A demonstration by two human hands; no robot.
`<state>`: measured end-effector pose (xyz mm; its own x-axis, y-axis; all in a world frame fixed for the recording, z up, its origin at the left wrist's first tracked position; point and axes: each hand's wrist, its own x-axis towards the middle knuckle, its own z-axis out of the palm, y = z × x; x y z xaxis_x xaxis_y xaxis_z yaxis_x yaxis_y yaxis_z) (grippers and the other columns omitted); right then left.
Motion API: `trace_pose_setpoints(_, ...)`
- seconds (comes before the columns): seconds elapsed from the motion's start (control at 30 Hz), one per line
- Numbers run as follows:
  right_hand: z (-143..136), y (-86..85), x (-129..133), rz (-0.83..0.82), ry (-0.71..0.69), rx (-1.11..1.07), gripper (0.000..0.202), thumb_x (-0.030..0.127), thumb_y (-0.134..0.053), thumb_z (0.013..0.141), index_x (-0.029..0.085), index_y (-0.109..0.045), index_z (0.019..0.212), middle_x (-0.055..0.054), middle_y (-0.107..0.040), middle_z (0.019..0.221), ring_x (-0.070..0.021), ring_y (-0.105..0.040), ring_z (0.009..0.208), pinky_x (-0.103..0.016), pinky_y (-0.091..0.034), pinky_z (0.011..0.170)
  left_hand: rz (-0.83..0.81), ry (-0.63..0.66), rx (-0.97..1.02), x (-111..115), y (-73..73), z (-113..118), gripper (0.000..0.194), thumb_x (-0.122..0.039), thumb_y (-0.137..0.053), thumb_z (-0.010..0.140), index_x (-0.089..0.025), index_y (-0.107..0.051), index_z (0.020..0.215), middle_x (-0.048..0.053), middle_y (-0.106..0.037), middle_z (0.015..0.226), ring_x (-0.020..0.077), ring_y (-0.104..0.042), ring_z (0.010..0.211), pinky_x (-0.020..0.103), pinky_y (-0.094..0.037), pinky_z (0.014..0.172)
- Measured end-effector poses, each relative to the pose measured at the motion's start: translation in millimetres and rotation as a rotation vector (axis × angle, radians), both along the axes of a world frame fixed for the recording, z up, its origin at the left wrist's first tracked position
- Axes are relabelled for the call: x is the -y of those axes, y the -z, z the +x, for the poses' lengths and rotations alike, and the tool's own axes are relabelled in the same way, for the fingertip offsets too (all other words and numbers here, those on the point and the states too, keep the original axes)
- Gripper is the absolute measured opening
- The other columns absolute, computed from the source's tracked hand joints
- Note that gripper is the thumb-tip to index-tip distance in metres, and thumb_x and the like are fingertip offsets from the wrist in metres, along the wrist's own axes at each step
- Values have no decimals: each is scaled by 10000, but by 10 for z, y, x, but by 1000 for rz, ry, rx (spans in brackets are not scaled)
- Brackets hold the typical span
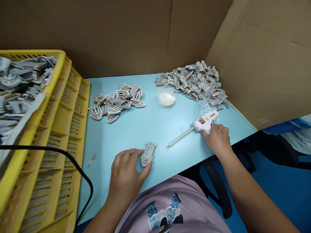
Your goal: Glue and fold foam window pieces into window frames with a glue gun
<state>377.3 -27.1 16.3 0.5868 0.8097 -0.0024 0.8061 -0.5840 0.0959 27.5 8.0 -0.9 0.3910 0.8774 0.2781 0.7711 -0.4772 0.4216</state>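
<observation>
Between the thumb and fingers of my left hand (127, 171) is a small whitish-grey ornamental piece (148, 154), with slots and brownish trim, near the front edge of the table. My right hand (217, 137) is wrapped around the handle of a white hot glue gun (206, 121). A long translucent glue stick (181, 137) sticks out of the gun's back end toward the middle of the table. Beyond the hands, a small bowl (166, 98) holds something white. A loose group of similar ornamental pieces (118, 101) lies at the back left.
A larger heap of such pieces (194, 79) fills the back right corner, with clear plastic film (206, 102) beside it. On the left stands a yellow crate (62, 129) full of pieces, a black cable (70, 157) crossing before it. Cardboard walls (121, 38) border the table.
</observation>
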Motion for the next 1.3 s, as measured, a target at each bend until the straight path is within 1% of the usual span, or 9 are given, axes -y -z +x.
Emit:
trace_pose_setpoints(0.17, -2, -61, 42, -27, -116, -24, 669, 605, -514, 891, 9, -597, 1183, -307, -610, 1106, -449, -556, 1113, -558, -459, 862, -388, -47, 368, -8, -259, 43, 446, -288, -681, 797, -208, -615, 1230, 42, -687, 968, 182, -657, 838, 316, -536, 785)
trace_pose_setpoints(0.27, -155, -212, 105, 72, -218, 29, 712, 577, -467, 925, -24, -543, 1300, -338, -536, 1301, -471, -484, 1252, -589, -381, 1016, -538, 43, 561, -15, -389, 66, 485, -242, -699, 785, -189, -614, 1259, 37, -668, 942, 156, -647, 839, 280, -520, 804)
trace_pose_setpoints(0.4, -624, -473, 223, 406, -591, -339, 457, 468, -576, 927, 237, -565, 1321, -99, -598, 1327, -291, -601, 1134, -441, -494, 967, -606, 204, 594, -25, -501, 36, 506, -198, -725, 772, -214, -631, 1269, 41, -666, 992, 157, -631, 877, 283, -504, 840)
trace_pose_setpoints(0.57, -1097, -557, 187, 174, -921, -851, 685, 375, -690, 884, 367, -356, 1482, -42, -551, 1314, -133, -618, 934, -231, -563, 725, -685, 400, 597, -61, -525, -30, 573, -125, -727, 733, -240, -642, 1289, 52, -683, 1067, 180, -627, 946, 296, -493, 858)
trace_pose_setpoints(0.67, -1270, -493, 165, 265, -905, -810, 429, 272, -679, 877, 315, -538, 1281, 6, -624, 990, -98, -585, 747, -211, -535, 663, -910, 426, 872, -37, -452, -20, 603, -154, -786, 724, -249, -648, 1304, 66, -693, 1121, 201, -647, 1013, 299, -498, 880)
trace_pose_setpoints(0.83, -1469, -454, 232, 410, -750, -840, 350, 412, -712, 842, 220, -591, 1109, -8, -660, 911, -100, -596, 652, -221, -538, 582, -1279, 429, 1464, 80, -242, 82, 543, -343, -816, 783, -264, -659, 1297, 47, -747, 1109, 161, -686, 1016, 271, -485, 948)
trace_pose_setpoints(0.93, -1435, -576, 206, 366, -845, -780, 421, 543, -638, 888, 213, -605, 1147, -20, -650, 905, -113, -596, 690, -224, -529, 588, -1296, 414, 1545, 110, -174, 110, 489, -371, -787, 815, -226, -678, 1269, 48, -752, 1098, 142, -686, 1008, 238, -484, 942)
trace_pose_setpoints(1.07, -1360, -786, 92, 334, -1013, -779, 375, 465, -533, 979, 252, -572, 1284, -36, -624, 1020, -117, -610, 873, -210, -531, 719, -1305, 412, 1557, 98, -187, 87, 443, -373, -769, 831, -200, -695, 1232, 61, -753, 1085, 148, -692, 981, 238, -505, 899)
trace_pose_setpoints(1.3, -1464, -889, -3, 264, -1088, -775, 453, 575, -548, 937, 241, -582, 1242, -13, -672, 953, -103, -653, 823, -190, -549, 716, -1301, 392, 1608, 83, -192, 32, 526, -491, -791, 762, -169, -709, 1170, 109, -753, 1037, 212, -716, 914, 312, -538, 851)
